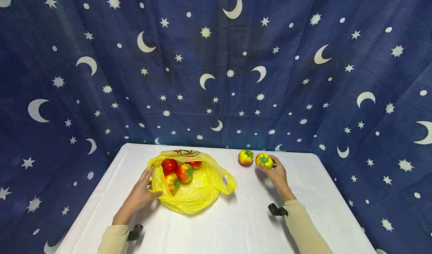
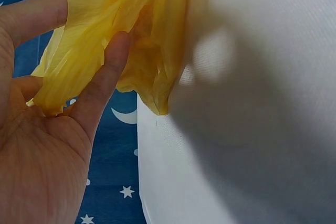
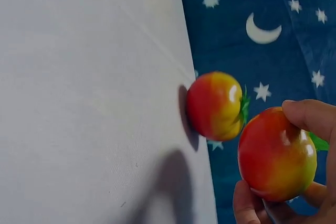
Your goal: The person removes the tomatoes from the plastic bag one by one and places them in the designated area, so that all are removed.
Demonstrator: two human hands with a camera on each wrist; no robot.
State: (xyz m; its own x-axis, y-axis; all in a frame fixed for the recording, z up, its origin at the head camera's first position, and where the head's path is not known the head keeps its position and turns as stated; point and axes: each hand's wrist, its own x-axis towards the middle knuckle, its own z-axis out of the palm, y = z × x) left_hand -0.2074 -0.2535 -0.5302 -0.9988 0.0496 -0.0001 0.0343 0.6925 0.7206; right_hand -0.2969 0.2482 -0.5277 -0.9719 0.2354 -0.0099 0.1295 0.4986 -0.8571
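A yellow plastic bag (image 1: 202, 197) lies with its mouth spread on the left half of the table. Inside it show several toy-like tomatoes (image 1: 184, 173), some plain red, some red and yellow with green tops. My left hand (image 1: 141, 192) grips the bag's left rim, the thin plastic pinched between thumb and fingers in the left wrist view. On the right, my right hand (image 1: 277, 175) holds a red-and-yellow tomato (image 3: 277, 154) between thumb and fingers, seemingly raised off the cloth. Just left of it a similar tomato (image 1: 245, 157) rests near the table's back edge.
A white cloth (image 1: 249, 216) covers the table. Behind and around it hangs a dark blue curtain (image 1: 189, 96) with moons and stars. The bag's handle (image 1: 229, 183) sticks out to the right, towards the loose tomato.
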